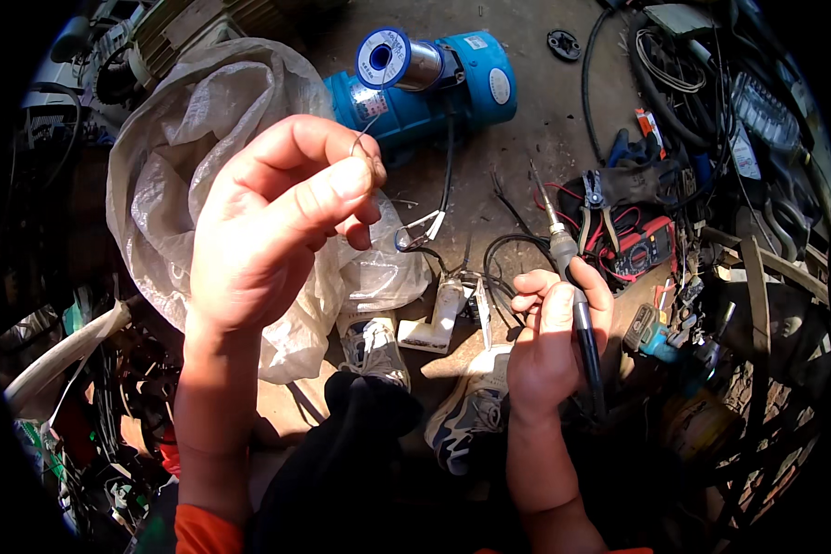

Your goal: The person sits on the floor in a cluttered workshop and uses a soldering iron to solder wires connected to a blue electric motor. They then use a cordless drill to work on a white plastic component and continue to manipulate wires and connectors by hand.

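Your left hand (pixel 272 222) is raised, thumb and forefinger pinching the thin metal wire (pixel 373 122), which runs up past your fingertips to the silvery spool (pixel 425 65). That spool, with its blue-and-white end, sits on top of the blue motor (pixel 491 88), just beyond your left hand. Your right hand (pixel 549 351) is closed around the soldering iron (pixel 567 263), its tip pointing up and away from you (pen-style, with the dark handle end trailing back past your palm). Between your hands and a little below lies a white L-shaped piece (pixel 427 336), near your shoes (pixel 376 351). Beyond your right hand are pliers (pixel 593 198) and a red-and-black multimeter (pixel 644 249); a translucent sack (pixel 157 175) spreads behind and beside your left hand.
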A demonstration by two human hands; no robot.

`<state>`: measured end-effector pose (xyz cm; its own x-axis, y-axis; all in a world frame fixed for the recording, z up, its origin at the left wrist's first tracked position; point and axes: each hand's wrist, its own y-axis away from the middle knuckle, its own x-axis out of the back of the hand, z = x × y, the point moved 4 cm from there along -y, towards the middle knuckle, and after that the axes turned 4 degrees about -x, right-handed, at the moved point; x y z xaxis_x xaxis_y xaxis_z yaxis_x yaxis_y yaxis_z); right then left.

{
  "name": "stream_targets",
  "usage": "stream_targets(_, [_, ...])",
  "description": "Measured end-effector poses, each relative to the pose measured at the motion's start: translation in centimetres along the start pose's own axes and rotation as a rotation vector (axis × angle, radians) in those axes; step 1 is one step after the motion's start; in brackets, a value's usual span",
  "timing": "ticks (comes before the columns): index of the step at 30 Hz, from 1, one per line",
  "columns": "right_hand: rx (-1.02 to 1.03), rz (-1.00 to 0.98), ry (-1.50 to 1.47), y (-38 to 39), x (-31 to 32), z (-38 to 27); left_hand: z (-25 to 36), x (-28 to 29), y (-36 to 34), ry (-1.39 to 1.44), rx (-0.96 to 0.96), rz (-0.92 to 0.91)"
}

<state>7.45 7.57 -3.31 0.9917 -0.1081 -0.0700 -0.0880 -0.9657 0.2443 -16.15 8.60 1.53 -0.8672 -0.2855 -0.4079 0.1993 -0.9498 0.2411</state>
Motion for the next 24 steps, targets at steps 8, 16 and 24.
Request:
stream_targets(8, [-0.026,0.004,-0.035,0.4,0.0,0.5,-3.4,-2.1,-0.5,-0.241,0.069,-0.206])
stream_targets(16, [-0.016,-0.169,0.0,0.2,-2.3,0.6,-4.9,-2.5,0.9,-0.594,-0.156,-0.38])
stream_targets(24, [-0.029,-0.147,0.065,0.0,-3.1,0.7,-6.0,-1.5,1.7,-0.26,0.247,-0.091])
